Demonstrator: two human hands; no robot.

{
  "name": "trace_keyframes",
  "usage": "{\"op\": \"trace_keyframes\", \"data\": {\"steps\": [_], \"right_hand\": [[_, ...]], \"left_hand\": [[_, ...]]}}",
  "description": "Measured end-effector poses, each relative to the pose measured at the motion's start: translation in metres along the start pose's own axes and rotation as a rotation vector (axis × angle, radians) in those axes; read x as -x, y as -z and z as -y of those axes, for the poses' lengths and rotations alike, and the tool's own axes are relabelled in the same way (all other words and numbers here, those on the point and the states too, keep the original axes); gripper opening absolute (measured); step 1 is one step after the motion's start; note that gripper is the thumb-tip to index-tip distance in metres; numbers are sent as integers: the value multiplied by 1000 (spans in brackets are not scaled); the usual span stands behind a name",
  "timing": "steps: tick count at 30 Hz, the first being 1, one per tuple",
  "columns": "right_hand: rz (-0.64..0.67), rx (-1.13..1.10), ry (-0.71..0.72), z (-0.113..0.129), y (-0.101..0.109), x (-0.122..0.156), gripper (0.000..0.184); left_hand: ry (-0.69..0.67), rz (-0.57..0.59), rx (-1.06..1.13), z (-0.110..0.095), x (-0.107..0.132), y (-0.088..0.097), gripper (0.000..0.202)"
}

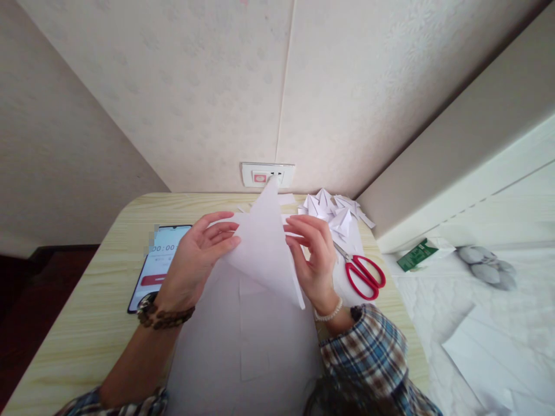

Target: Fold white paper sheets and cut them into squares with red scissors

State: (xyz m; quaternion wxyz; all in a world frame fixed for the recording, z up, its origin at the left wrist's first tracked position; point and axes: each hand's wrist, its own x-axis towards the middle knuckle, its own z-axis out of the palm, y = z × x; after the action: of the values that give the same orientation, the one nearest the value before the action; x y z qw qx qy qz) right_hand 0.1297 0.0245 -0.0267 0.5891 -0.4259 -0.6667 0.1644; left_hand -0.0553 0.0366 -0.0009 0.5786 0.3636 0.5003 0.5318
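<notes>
A folded sheet of white paper (264, 242) stands raised over the table between my hands, its pointed tip up and a layered edge slanting down at the lower right. My left hand (203, 254) pinches its left edge, thumb toward me and fingers curled at the side. With fingers bent, my right hand (314, 254) grips the paper's right edge. Below lie larger white sheets (208, 364), one bearing a narrow strip. Close to my right hand are red-handled scissors (364, 277), closed, and a pile of folded paper pieces (327, 208). My fingertips are partly hidden by the paper.
A phone (160, 260) showing a timer lies left, partly behind my left forearm. A wall socket (267, 175) sits just beyond the wood-pattern table (87, 300). To the right, a quilted surface holds a green-and-white box (422, 254), a grey object (488, 266) and paper (498, 352).
</notes>
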Motion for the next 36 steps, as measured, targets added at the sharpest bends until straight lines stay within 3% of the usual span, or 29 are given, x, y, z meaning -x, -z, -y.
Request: {"op": "trace_keyframes", "data": {"steps": [4,8,11,15,28,36], "right_hand": [[52,-297,-397,-1,-4,-6,25],[185,-367,-554,-4,-4,-10,28],[223,-375,-580,-4,-4,-11,17],[226,-390,-589,-4,-6,-10,18],[90,-349,-551,4,-4,-10,18],[104,-355,-565,3,-5,-10,18]], "left_hand": [[-63,-48,25,1,-3,1,39],[-102,-73,13,2,-5,2,36],[-144,-69,-20,5,-6,4,36],[-199,-76,-31,6,-4,2,35],[-25,-10,-9,6,1,-2,30],[-9,-70,-63,8,-2,1,24]]}}
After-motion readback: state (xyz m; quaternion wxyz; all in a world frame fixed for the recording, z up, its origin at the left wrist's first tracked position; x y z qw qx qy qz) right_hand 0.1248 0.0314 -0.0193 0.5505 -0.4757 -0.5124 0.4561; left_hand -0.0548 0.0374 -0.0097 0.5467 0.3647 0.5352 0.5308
